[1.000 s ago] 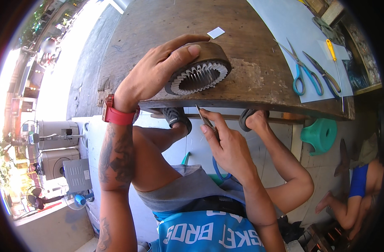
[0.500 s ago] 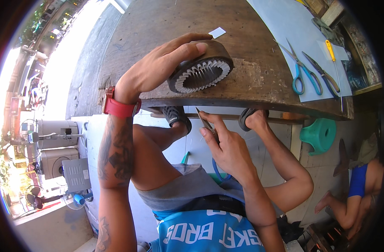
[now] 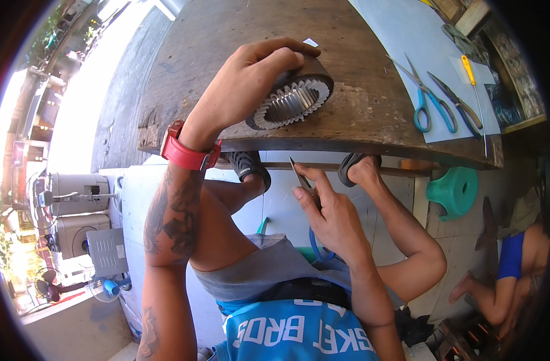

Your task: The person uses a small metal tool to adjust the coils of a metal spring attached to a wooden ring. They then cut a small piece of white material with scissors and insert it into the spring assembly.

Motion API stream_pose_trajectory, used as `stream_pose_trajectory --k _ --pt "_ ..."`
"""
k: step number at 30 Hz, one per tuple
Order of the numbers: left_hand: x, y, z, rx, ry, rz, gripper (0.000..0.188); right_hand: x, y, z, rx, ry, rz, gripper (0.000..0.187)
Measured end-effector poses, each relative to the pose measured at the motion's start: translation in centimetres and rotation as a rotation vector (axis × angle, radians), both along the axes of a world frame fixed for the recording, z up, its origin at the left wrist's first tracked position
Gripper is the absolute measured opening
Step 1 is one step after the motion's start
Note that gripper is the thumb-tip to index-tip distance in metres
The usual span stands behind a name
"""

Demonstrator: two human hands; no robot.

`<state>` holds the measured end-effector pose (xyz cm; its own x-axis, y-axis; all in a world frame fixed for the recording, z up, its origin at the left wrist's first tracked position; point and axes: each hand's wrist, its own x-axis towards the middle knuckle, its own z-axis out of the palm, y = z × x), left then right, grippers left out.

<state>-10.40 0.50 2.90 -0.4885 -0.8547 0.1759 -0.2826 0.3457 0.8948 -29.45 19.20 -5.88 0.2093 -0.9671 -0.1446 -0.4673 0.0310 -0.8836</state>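
My left hand (image 3: 245, 84) grips a dark metal stator core (image 3: 294, 103) from above, with the thumb along its outer side and fingers over the top. The ring stands on its rim near the table's front edge, tilted, its toothed bore facing me. Folded white insulation lines its slots. Below the table edge and over my lap, my right hand (image 3: 338, 219) is closed on scissors with a blue handle loop (image 3: 319, 249). Their pointed blades stick up past my index finger, apart from the stator. A small white piece of paper (image 3: 311, 43) lies beyond my left fingertips.
On the wooden table (image 3: 359, 114), a pale sheet (image 3: 383, 36) carries blue-handled scissors (image 3: 428, 96), pliers (image 3: 461, 105) and a yellow-handled screwdriver (image 3: 469, 69). A green stool (image 3: 458, 191) stands at right. Another person's legs (image 3: 494, 301) show at lower right.
My left wrist has shifted right and the hand has rolled with the stator, whose bore has turned and tilted. The white paper is now more hidden. My right hand has moved slightly right and down.
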Motion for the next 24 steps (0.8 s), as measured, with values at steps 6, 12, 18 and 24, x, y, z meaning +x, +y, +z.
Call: stream_pose_trajectory --k 6,12,18,24 --pt "0.6 0.1 1.0 -0.095 -0.182 0.1 0.06 -0.9 0.5 -0.8 -0.006 -0.015 -0.006 0.049" --pt "0.7 1.4 3.0 -0.491 -0.539 0.078 0.069 -1.1 0.7 -0.5 0.066 0.007 -0.011 0.049" --pt "-1.5 4.0 1.8 -0.512 -0.411 0.144 0.052 -2.0 1.3 -0.9 0.049 0.028 -0.053 0.049" --pt "-1.0 0.4 1.4 -0.407 -0.329 -0.066 0.053 -2.7 0.6 0.4 -0.248 -0.189 -0.3 0.06"
